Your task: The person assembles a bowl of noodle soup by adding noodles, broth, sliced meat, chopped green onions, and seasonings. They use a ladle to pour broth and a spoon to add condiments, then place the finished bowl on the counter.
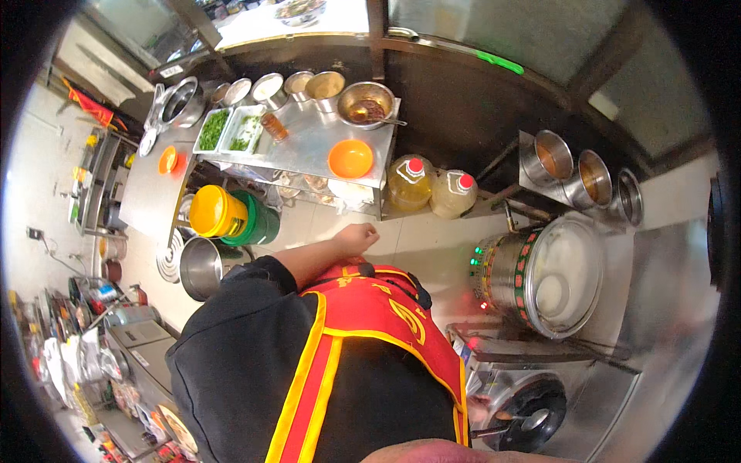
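Observation:
My left hand (360,237) is curled with nothing visible in it, above the floor in front of my red apron (382,301). Partly hidden by the apron's edge, my right hand (479,407) is at the lower right, closed around the handle end of a metal ladle (535,419). The ladle's bowl is over a black wok (547,437) set on a steel stove. The wok's dark handle (489,432) runs just below that hand. Above the stove in the picture stands a large round steel cooker (521,278) of cloudy liquid, with a round strainer or bowl in it.
A steel table (301,144) holds an orange bowl (351,158), trays of chopped greens (213,129) and several metal bowls. Two large jugs (410,182) stand beside it on the floor, with yellow (217,211) and green (260,217) buckets left of them. Steel pots (593,179) stand upper right.

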Tool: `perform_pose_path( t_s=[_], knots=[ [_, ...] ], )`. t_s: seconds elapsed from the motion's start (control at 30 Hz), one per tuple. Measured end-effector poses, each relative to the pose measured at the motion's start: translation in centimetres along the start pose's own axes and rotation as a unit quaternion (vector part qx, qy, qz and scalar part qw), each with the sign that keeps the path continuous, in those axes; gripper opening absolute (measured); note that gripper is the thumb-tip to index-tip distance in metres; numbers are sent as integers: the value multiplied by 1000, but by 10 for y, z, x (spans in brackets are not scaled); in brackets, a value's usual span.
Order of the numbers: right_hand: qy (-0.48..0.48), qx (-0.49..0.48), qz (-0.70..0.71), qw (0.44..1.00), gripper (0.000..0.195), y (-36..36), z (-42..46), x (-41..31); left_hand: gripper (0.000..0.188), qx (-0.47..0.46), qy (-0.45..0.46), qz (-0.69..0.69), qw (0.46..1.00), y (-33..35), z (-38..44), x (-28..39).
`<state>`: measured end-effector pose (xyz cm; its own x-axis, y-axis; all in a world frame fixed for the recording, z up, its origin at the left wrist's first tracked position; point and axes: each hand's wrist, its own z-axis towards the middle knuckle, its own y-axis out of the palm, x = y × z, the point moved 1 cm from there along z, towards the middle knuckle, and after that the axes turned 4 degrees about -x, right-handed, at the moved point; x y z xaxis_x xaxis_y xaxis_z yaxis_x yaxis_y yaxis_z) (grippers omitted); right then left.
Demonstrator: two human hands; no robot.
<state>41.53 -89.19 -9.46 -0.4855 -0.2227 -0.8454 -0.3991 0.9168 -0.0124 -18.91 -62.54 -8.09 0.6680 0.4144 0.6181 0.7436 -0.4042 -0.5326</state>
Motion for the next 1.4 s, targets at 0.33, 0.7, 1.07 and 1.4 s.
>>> perform_pose_path(
  t_s=[0.33, 0.7, 1.07, 1.4],
  knots=[
    [-19, -376, -428, 822, 21, 281, -183, 110, 85, 518, -137, -129, 834, -290, 77, -248],
    [70, -300, -521, 796, 29, 301, -302, 154, 45, 512, -14, -76, 856, -489, 150, -252],
    [9, -319, -566, 760, 33, 330, -267, 192, 44, 491, 16, -65, 869, -470, 180, -286],
    [91, -477, -446, 752, 35, 623, -337, 266, 37, 268, -48, -203, 941, -181, 30, -341]
  ],
)
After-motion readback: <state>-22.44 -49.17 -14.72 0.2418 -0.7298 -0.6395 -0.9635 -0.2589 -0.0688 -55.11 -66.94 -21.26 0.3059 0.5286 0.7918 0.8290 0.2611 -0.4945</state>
